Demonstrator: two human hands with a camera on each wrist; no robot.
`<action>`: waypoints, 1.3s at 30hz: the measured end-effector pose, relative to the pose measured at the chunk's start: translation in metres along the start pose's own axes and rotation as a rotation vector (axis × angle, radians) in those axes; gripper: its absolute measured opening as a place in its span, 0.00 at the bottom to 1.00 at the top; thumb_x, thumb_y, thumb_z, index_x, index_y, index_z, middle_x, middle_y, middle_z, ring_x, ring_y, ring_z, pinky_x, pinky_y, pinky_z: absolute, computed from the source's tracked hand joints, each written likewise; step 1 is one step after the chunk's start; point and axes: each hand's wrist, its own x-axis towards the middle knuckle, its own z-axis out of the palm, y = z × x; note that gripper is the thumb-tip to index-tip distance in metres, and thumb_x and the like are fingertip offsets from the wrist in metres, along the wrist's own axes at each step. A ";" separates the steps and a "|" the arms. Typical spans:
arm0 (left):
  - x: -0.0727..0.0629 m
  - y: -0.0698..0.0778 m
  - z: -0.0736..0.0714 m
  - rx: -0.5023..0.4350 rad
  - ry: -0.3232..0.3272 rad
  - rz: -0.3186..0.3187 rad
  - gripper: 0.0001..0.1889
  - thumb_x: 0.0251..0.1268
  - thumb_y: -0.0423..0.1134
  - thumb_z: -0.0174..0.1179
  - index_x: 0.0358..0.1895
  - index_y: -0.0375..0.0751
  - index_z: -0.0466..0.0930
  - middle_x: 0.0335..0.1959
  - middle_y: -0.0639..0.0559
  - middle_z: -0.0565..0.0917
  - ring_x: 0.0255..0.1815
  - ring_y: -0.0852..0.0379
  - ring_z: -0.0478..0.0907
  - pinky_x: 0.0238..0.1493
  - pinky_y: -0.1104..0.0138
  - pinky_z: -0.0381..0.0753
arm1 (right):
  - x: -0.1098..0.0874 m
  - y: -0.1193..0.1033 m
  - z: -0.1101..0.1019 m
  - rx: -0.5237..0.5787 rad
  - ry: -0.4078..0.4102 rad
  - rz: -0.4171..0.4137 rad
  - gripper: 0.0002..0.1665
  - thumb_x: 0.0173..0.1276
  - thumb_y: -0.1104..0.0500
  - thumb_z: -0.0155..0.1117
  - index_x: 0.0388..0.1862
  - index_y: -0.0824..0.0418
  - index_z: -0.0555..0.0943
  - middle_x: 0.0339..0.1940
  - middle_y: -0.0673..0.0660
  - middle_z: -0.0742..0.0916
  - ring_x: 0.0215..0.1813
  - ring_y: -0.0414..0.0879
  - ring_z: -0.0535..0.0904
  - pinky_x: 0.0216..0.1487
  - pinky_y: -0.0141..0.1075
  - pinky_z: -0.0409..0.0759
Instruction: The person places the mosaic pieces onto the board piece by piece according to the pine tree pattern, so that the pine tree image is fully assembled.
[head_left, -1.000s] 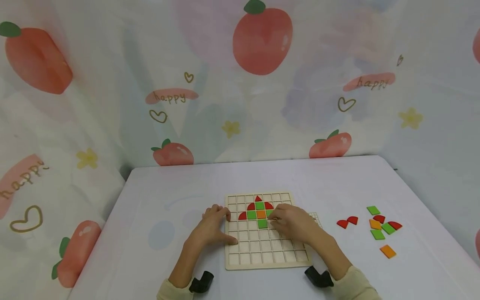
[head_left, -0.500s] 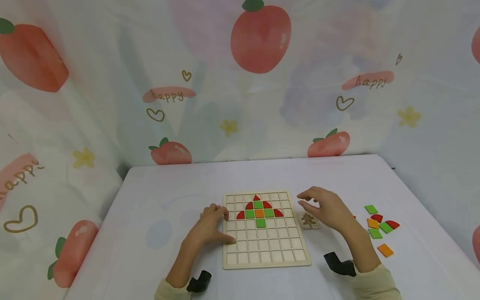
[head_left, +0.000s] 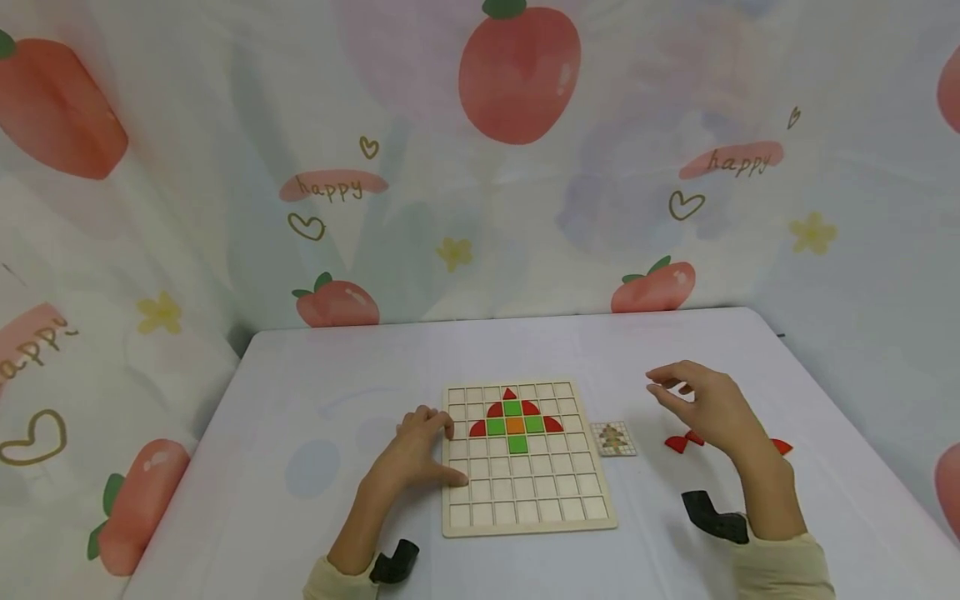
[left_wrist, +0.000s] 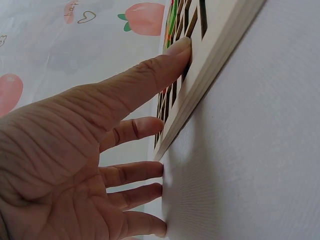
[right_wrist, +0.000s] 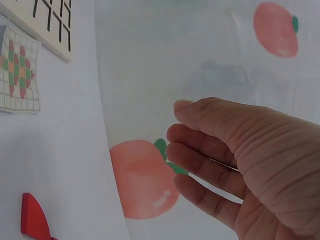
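Note:
A wooden grid board (head_left: 531, 490) lies on the table, with red, green and orange pieces (head_left: 515, 425) set in its upper cells in a tree-like shape. My left hand (head_left: 405, 454) rests at the board's left edge. In the left wrist view its thumb (left_wrist: 150, 75) lies on the board's rim and the other fingers stretch out fairly straight. Over the table to the right, my right hand (head_left: 712, 408) hovers above loose pieces, holding nothing. Its fingers (right_wrist: 200, 165) bend loosely, with thumb and index tips close together in the right wrist view.
Beside the board's right edge lies a small pattern card (head_left: 613, 438) with a tree picture. Red quarter-round pieces (head_left: 677, 445) show around the right hand, which hides others behind it. Behind the table hangs a cloth (head_left: 420, 108) with fruit prints.
My right hand has left the board and moved right to over the loose pieces. A red piece now sits at the right end of the lower coloured row. The left hand stays put.

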 end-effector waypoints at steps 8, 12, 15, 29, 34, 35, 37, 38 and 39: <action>0.000 0.003 0.000 0.009 -0.008 -0.003 0.30 0.39 0.48 0.86 0.42 0.47 0.74 0.48 0.47 0.73 0.52 0.46 0.67 0.52 0.48 0.76 | -0.013 0.025 -0.016 0.036 -0.204 0.202 0.18 0.70 0.60 0.70 0.57 0.65 0.83 0.49 0.63 0.88 0.51 0.60 0.83 0.51 0.53 0.84; 0.000 0.002 -0.001 0.010 0.000 -0.006 0.30 0.39 0.48 0.86 0.42 0.47 0.74 0.48 0.48 0.74 0.52 0.46 0.68 0.52 0.48 0.76 | -0.019 0.039 -0.019 0.095 -0.313 0.280 0.22 0.69 0.60 0.70 0.59 0.67 0.81 0.53 0.67 0.86 0.53 0.63 0.81 0.49 0.52 0.85; -0.001 0.001 0.000 0.006 0.003 -0.008 0.30 0.39 0.47 0.86 0.42 0.48 0.74 0.48 0.48 0.74 0.52 0.46 0.67 0.51 0.49 0.76 | -0.025 0.049 -0.019 0.123 -0.370 0.314 0.24 0.66 0.59 0.73 0.59 0.67 0.81 0.54 0.67 0.86 0.54 0.62 0.81 0.46 0.42 0.85; -0.001 -0.001 0.001 0.004 0.004 0.013 0.31 0.38 0.48 0.86 0.41 0.48 0.74 0.48 0.47 0.74 0.52 0.46 0.68 0.53 0.46 0.76 | -0.033 0.072 -0.008 0.167 -0.455 0.353 0.25 0.59 0.70 0.72 0.56 0.71 0.80 0.48 0.61 0.86 0.51 0.56 0.80 0.50 0.45 0.83; -0.002 0.001 0.000 0.003 0.002 0.007 0.31 0.38 0.48 0.86 0.42 0.47 0.74 0.48 0.47 0.74 0.53 0.46 0.68 0.54 0.45 0.76 | -0.033 0.075 -0.007 0.142 -0.442 0.354 0.23 0.59 0.69 0.73 0.55 0.70 0.81 0.45 0.59 0.86 0.48 0.54 0.79 0.44 0.34 0.81; -0.002 0.001 0.000 0.001 0.002 0.008 0.31 0.38 0.48 0.86 0.42 0.47 0.74 0.48 0.47 0.74 0.52 0.46 0.68 0.53 0.46 0.76 | -0.033 0.075 -0.006 0.135 -0.440 0.356 0.23 0.60 0.68 0.73 0.54 0.69 0.81 0.45 0.58 0.86 0.48 0.54 0.79 0.44 0.33 0.80; -0.001 0.001 0.000 -0.003 0.002 0.009 0.31 0.38 0.48 0.86 0.42 0.47 0.74 0.48 0.47 0.74 0.52 0.46 0.68 0.52 0.47 0.76 | -0.032 0.075 -0.006 0.125 -0.435 0.358 0.21 0.60 0.67 0.73 0.54 0.69 0.81 0.43 0.57 0.85 0.46 0.53 0.78 0.41 0.32 0.79; -0.001 0.000 0.000 -0.003 0.002 0.008 0.31 0.38 0.48 0.86 0.42 0.47 0.74 0.48 0.47 0.74 0.52 0.46 0.68 0.51 0.48 0.76 | -0.032 0.075 -0.005 0.116 -0.432 0.357 0.21 0.61 0.67 0.73 0.53 0.69 0.82 0.43 0.57 0.85 0.46 0.52 0.78 0.41 0.32 0.79; -0.001 0.000 0.001 -0.004 0.003 0.009 0.31 0.38 0.48 0.86 0.42 0.47 0.74 0.47 0.47 0.74 0.52 0.46 0.68 0.51 0.48 0.76 | -0.032 0.075 -0.005 0.106 -0.429 0.355 0.21 0.61 0.66 0.73 0.53 0.69 0.82 0.42 0.57 0.85 0.45 0.52 0.78 0.41 0.34 0.79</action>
